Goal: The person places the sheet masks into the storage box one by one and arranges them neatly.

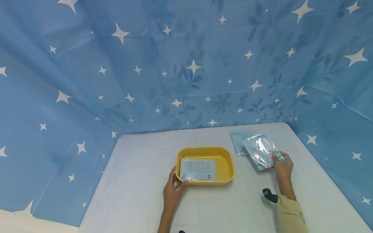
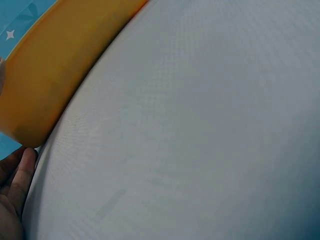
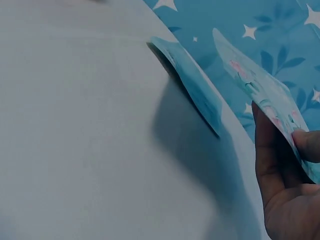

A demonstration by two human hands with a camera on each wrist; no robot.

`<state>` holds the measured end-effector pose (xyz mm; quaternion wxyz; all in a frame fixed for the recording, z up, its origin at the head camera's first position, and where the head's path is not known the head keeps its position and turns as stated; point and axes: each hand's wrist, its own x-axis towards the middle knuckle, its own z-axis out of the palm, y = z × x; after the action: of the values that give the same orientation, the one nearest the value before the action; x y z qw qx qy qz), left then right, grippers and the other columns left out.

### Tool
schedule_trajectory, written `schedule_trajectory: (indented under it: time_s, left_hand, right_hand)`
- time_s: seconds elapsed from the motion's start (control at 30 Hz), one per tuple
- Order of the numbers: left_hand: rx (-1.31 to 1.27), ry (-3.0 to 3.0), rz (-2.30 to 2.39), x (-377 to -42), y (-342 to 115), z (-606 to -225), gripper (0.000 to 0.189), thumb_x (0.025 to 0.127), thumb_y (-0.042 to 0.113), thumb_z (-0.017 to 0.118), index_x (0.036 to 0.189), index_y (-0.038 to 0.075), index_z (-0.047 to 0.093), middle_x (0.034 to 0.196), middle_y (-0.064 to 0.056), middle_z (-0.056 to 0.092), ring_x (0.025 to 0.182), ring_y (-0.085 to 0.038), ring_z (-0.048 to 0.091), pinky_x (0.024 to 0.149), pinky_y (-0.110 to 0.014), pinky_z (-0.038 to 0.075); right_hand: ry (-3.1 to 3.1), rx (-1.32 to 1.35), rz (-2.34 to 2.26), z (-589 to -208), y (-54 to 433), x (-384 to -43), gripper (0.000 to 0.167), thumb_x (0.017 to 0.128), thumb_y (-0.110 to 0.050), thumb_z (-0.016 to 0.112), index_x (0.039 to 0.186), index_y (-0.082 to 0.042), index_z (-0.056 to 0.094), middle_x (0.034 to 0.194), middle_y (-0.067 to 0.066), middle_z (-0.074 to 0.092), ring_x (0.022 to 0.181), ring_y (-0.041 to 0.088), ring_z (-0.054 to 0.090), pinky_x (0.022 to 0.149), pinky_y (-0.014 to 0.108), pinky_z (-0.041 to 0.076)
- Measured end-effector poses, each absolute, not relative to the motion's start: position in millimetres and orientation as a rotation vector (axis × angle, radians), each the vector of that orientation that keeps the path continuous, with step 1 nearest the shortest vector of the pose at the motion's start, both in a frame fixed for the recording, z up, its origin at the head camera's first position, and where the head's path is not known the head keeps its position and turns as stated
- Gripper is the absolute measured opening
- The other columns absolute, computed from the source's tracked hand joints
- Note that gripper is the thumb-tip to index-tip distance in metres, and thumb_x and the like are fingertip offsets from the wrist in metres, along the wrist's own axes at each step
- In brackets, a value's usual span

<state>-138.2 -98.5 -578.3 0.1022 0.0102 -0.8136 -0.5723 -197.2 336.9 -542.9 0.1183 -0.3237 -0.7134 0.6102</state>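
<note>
Beige sleeve (image 1: pixel 291 215) up front; right hand (image 1: pixel 284 166) pinches shiny packet (image 1: pixel 259 152), raised off table (image 1: pixel 131 194). Blue packet (image 1: pixel 237 142) lies on table, just left. Left hand (image 1: pixel 172 193) grips tray (image 1: pixel 224 166) at near-left corner; printed packet (image 1: pixel 196 170) lies inside.

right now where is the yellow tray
In the head view, the yellow tray sits on the table, between the left hand, which holds its near left corner, and the packet in the right hand.
</note>
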Motion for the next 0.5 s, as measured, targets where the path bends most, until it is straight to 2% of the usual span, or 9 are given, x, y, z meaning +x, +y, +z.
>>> schedule_trajectory:
  time_s: [0.07,0.2,0.5]
  left_hand:
    - [0.030,-2.399,-1.696,-138.5,-98.7,-578.8,0.079,0.083,0.042,0.077,0.149,0.040,0.035,0.135,-0.007,0.059,0.122,-0.022,0.060,0.089,-0.021,0.056]
    - [0.024,-2.400,-1.692,-138.9,-98.6,-579.4,0.079,0.083,0.042,0.077,0.149,0.041,0.034,0.135,-0.007,0.059,0.122,-0.023,0.061,0.090,-0.022,0.057]
    - [0.033,-2.407,-1.684,-138.9,-97.8,-578.9,0.078,0.083,0.043,0.076,0.149,0.040,0.034,0.134,-0.007,0.060,0.122,-0.023,0.060,0.089,-0.022,0.057]
  right_hand:
    - [-2.078,-0.897,1.819,-542.5,331.9,-198.7,0.056,0.102,-0.033,0.051,0.149,-0.008,0.036,0.119,-0.008,0.052,0.089,-0.008,0.051,0.075,0.003,0.050]
    - [-2.095,-0.795,1.842,-540.7,321.4,-201.9,0.055,0.101,-0.035,0.051,0.147,-0.007,0.038,0.108,-0.015,0.052,0.085,-0.009,0.055,0.071,0.004,0.051]
    - [-2.158,-0.641,1.879,-533.9,294.1,-209.1,0.052,0.100,-0.035,0.053,0.143,-0.007,0.043,0.101,-0.018,0.055,0.083,-0.005,0.059,0.068,0.009,0.053]
